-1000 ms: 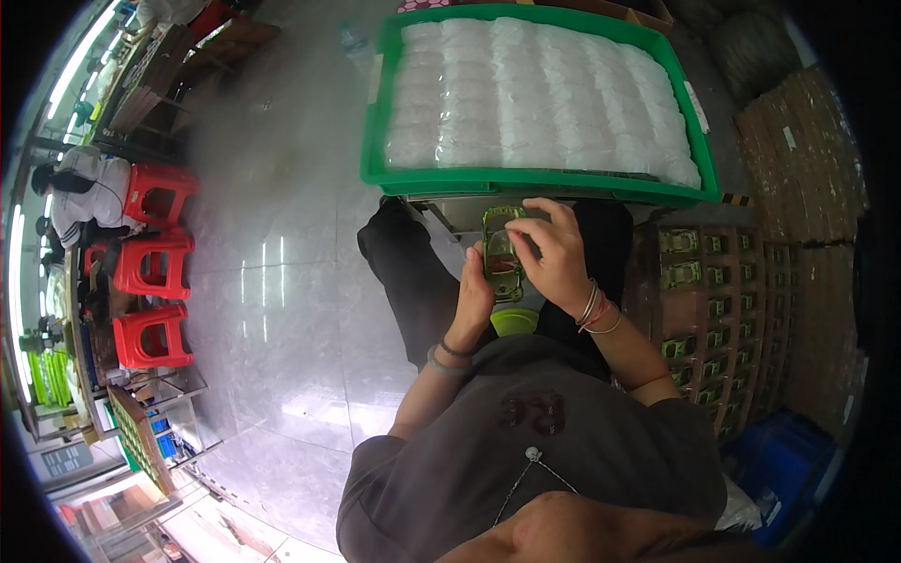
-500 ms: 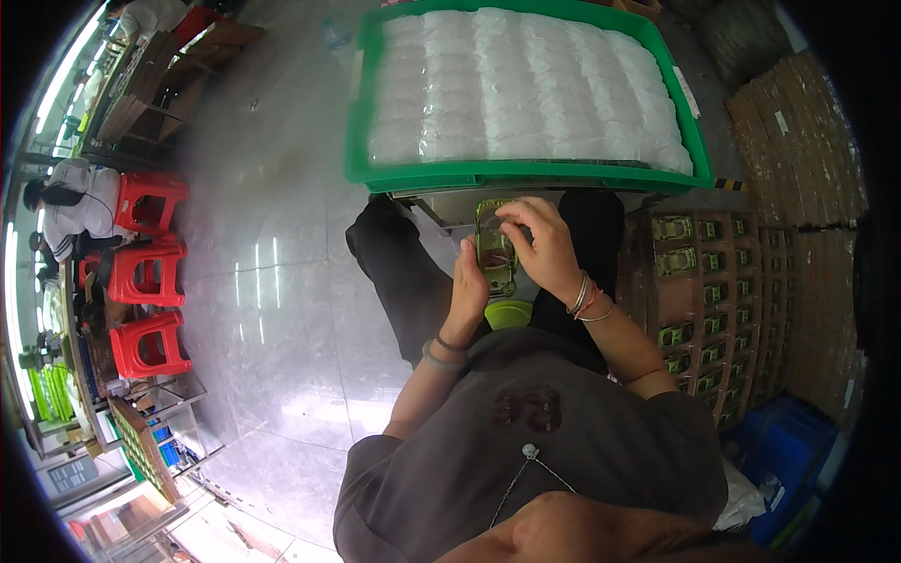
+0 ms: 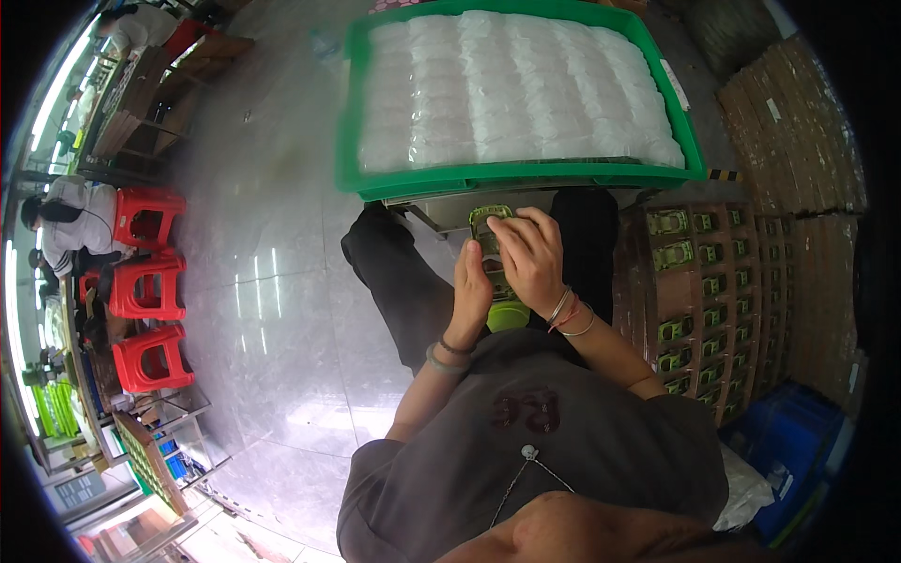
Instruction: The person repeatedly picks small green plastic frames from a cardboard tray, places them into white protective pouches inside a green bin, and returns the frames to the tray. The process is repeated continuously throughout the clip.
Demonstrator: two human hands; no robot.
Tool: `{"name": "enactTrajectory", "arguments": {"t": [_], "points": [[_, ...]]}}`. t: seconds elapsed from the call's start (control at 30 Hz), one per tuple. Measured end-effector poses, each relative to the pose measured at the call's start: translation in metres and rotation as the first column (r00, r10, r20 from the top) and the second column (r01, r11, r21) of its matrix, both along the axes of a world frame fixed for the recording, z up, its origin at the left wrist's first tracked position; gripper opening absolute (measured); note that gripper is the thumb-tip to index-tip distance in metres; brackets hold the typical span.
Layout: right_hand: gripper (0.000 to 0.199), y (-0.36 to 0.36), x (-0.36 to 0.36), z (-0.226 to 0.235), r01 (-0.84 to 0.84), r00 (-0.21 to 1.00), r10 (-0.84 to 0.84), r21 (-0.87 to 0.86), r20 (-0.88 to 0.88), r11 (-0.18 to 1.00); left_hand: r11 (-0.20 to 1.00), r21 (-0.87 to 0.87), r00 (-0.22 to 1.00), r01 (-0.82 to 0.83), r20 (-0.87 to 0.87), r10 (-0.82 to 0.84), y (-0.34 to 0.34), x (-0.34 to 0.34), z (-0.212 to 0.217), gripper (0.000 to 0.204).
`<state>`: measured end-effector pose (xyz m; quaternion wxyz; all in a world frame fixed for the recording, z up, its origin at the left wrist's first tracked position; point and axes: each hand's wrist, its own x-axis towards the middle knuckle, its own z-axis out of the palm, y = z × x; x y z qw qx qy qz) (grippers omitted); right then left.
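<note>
Left hand (image 3: 472, 281): grasping the green toy-car pack (image 3: 490, 223) from its side; steadies it above the lap
Right hand (image 3: 527, 251): clenched over the pack's top; presses it closed
Green crate (image 3: 526, 176): just beyond the grip; white trays within reach
Cardboard rows (image 3: 713, 281): right of the grip; similar packs laid out

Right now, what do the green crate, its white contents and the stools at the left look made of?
Green crate: looks like moulded plastic, uniform glossy colour, thick rolled rim. White contents: probably thin clear or milky plastic film or trays in rows, judging by the crinkled sheen; exact kind unclear. Red stools: moulded plastic by their even colour and slotted tops.
</note>
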<state>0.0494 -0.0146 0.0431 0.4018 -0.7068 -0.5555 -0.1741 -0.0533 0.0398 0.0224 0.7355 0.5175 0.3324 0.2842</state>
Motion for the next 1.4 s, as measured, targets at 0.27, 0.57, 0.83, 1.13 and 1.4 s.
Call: {"name": "enactTrajectory", "arguments": {"t": [0.27,0.57,0.83,1.13,1.4], "points": [[0.028,0.002,0.01,0.008,-0.004,0.999,0.008,-0.098,0.036,0.995,0.998,-0.013,0.997,-0.067,-0.031,0.067,-0.006,0.005,-0.014,0.037],[0.026,-0.004,0.009,0.005,-0.074,0.997,0.069,-0.23,-0.03,0.97,0.94,0.339,0.982,-0.047,-0.157,0.105,-0.001,0.003,-0.018,0.023],[0.014,-0.007,-0.011,-0.023,0.112,0.764,0.047,0.204,-0.644,0.973,0.851,0.519,0.968,-0.082,-0.162,0.192,-0.006,0.015,-0.002,0.015],[0.019,-0.039,0.01,-0.028,0.101,0.586,-0.045,0.017,-0.809,0.995,0.777,0.628,0.991,0.03,-0.122,0.06,-0.022,0.044,-0.013,0.015],[0.019,-0.106,0.037,-0.064,0.434,0.365,-0.181,-0.006,-0.913,0.901,0.6,0.701,0.921,0.385,-0.252,-0.297,-0.058,0.08,-0.023,0.024]]}}
